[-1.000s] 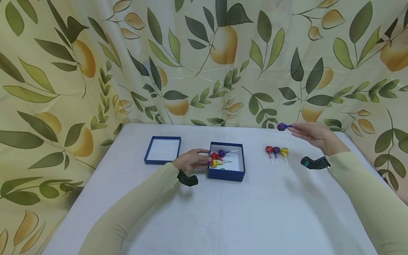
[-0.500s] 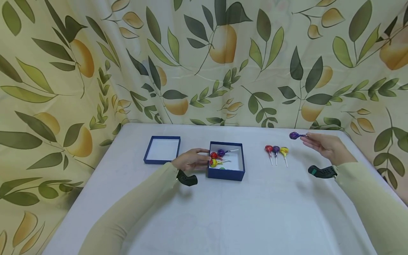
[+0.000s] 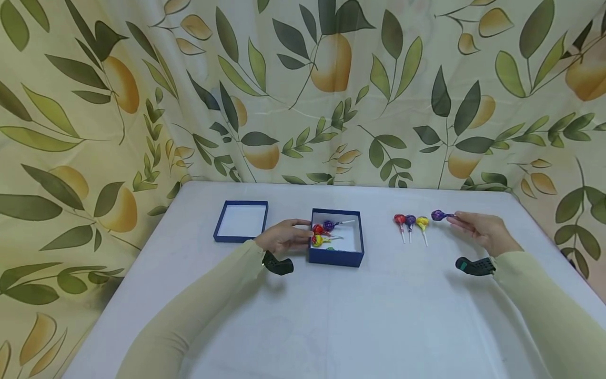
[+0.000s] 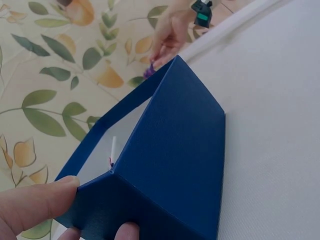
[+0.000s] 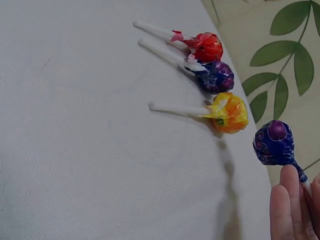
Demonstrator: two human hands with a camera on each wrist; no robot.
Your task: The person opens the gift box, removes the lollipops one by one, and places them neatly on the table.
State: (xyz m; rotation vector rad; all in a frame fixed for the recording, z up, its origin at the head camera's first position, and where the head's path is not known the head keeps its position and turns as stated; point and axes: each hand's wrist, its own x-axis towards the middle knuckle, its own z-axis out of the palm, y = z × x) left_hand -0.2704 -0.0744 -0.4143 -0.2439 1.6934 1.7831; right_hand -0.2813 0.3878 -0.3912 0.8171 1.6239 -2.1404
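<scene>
My left hand (image 3: 284,237) holds the left wall of an open blue box (image 3: 336,258), thumb at the rim and fingertips against the outside in the left wrist view. Inside lie a purple lollipop (image 3: 329,226), a red lollipop (image 3: 318,230) and a yellow lollipop (image 3: 317,240), plus a bit of green at the near wall. My right hand (image 3: 487,231) pinches another purple lollipop (image 5: 274,142) by its stick, candy end pointing left. It hovers just right of a row on the table: a red lollipop (image 5: 206,47), a purple lollipop (image 5: 217,77) and a yellow lollipop (image 5: 230,114).
A blue-edged lid (image 3: 241,219) with a white inside lies left of the box, beyond the left forearm. The white-covered table (image 3: 341,316) ends at a curtain (image 3: 293,105) printed with leaves and fruit.
My right hand has brought the purple lollipop down and to the right, from above the row to beside it. The left hand stays at the box.
</scene>
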